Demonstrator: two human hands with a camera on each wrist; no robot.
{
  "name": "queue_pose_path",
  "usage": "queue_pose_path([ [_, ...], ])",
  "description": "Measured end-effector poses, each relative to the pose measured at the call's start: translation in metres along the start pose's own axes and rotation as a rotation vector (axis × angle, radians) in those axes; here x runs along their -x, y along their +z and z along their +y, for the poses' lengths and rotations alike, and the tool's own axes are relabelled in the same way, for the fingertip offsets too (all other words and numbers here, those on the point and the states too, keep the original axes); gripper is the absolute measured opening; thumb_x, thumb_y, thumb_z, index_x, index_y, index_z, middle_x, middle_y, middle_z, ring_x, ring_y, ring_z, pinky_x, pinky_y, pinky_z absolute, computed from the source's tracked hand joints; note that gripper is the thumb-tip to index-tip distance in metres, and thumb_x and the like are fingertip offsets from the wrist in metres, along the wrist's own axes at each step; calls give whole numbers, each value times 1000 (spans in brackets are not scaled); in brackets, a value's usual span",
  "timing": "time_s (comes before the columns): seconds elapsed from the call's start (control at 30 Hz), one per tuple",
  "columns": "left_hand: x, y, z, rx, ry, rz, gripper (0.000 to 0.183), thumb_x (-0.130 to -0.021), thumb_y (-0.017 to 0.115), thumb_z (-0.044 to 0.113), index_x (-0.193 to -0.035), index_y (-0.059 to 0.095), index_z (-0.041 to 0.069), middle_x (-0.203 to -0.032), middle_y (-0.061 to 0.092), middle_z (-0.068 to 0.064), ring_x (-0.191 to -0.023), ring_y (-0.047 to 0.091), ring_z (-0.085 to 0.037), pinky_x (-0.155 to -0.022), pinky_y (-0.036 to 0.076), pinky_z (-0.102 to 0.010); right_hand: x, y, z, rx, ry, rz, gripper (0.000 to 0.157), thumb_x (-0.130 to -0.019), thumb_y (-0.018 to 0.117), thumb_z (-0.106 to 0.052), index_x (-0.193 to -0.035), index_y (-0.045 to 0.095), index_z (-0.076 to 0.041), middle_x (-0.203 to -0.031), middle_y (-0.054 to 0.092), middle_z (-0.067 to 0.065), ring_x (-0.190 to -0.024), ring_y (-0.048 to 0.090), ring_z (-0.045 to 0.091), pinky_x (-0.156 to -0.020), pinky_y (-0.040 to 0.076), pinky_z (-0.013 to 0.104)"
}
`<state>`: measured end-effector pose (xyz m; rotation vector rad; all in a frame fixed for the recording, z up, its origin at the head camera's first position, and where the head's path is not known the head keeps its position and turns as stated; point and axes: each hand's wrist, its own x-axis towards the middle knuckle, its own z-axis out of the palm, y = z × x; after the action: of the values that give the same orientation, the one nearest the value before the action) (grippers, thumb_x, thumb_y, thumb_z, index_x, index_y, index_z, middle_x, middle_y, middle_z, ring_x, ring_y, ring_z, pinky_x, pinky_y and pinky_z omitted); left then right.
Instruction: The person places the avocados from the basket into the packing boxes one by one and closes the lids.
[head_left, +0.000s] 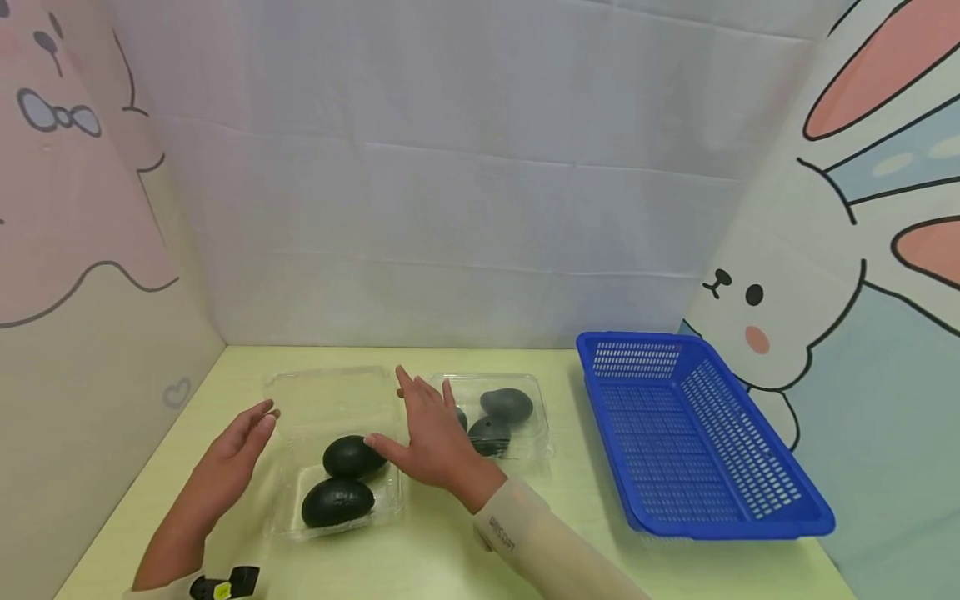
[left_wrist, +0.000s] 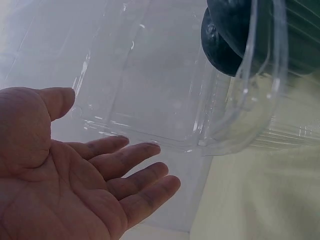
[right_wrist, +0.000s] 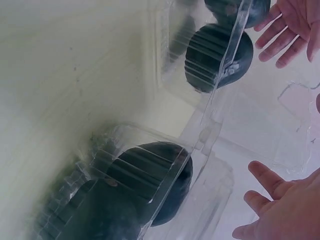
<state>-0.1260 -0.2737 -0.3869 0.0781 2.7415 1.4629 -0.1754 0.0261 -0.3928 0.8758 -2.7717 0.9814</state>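
A clear plastic clamshell box [head_left: 288, 508] stands with its lid [head_left: 330, 392] raised at the back. Inside it lie two dark avocados, the rear avocado [head_left: 348, 457] and the front avocado [head_left: 337, 502]. My left hand [head_left: 225, 458], fingers extended and holding nothing, is beside the box's left side; its palm shows in the left wrist view. Fingers spread, my right hand [head_left: 435, 437] hovers at the box's right side, its thumb overlapping the rear avocado in the head view. Behind that hand, a second clear box [head_left: 542, 417] has its lid down over several avocados [head_left: 507, 406].
An upright-sided blue plastic basket [head_left: 731, 529] with slotted walls sits on the right of the pale yellow table [head_left: 420, 550]. White cloth [head_left: 450, 208] hangs behind, and printed cartoon panels [head_left: 765, 333] flank the table.
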Motion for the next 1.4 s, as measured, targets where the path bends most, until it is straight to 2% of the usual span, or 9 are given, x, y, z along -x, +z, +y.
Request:
queue_pose_path([
  [0.1,4,-2,0,-6,22,12,65,-115,28,40,-158,24,-9,-156,37,-34,-143,34,-51,-107,43,-28,6,-1,-2,8,-19,3,94,-99,60,-59,-167,11,-16,-148,55,3,-153,28,27,-123,6,59],
  [0.2,7,-3,0,-1,67,30,62,-115,23,37,-155,32,-11,-153,41,-34,-144,40,-14,-89,34,-2,13,-2,-3,0,-28,1,93,-99,61,-57,-167,11,-18,-152,52,2,-153,28,29,-123,5,59],
  [0.3,11,-5,0,9,95,42,62,-116,19,35,-151,39,-12,-151,45,-33,-126,36,18,-89,34,-1,21,-2,-3,-3,-38,1,92,-99,62,-56,-167,14,-18,-159,44,1,-153,28,28,-123,6,60],
  [0.37,15,-6,-1,7,94,41,62,-116,17,33,-149,43,-12,-150,46,-33,-120,33,24,-90,35,-2,26,-3,-5,-3,-45,1,91,-99,63,-56,-167,17,-17,-163,38,0,-153,27,27,-122,8,61],
  [0.5,21,-10,-2,-24,13,11,67,-115,14,38,-149,43,-11,-153,43,-32,-144,39,-13,-90,39,-5,35,-3,-7,-2,-57,-7,89,-98,63,-57,-166,21,-15,-165,34,-1,-155,23,25,-122,11,61],
  [0.63,26,-12,-3,-32,-93,-22,72,-114,15,45,-152,39,-11,-158,32,-34,-141,33,-56,-108,44,-45,44,-2,-8,17,-65,-3,88,-98,64,-56,-164,25,-14,-164,36,0,-155,24,24,-122,13,59],
  [0.73,29,-10,-5,-34,-135,-32,71,-113,22,46,-154,35,-11,-159,28,-36,-141,30,-60,-103,33,-72,52,2,-8,24,-79,3,87,-97,65,-56,-164,27,-15,-163,38,0,-154,26,24,-122,14,60],
  [0.9,34,-4,-9,-52,-109,-35,67,-113,31,44,-157,33,-7,-158,34,-31,-143,30,-55,-104,33,-71,62,10,-8,38,-120,12,88,-98,64,-56,-164,25,-13,-165,33,-1,-153,27,26,-120,18,63],
  [1.4,51,-1,-15,-54,-75,-65,63,-115,18,42,-160,32,0,-163,25,-29,-144,21,-60,-103,24,-79,95,22,-6,46,-191,-21,98,-98,62,-59,-166,13,-9,-170,21,4,-155,20,29,-120,25,56],
])
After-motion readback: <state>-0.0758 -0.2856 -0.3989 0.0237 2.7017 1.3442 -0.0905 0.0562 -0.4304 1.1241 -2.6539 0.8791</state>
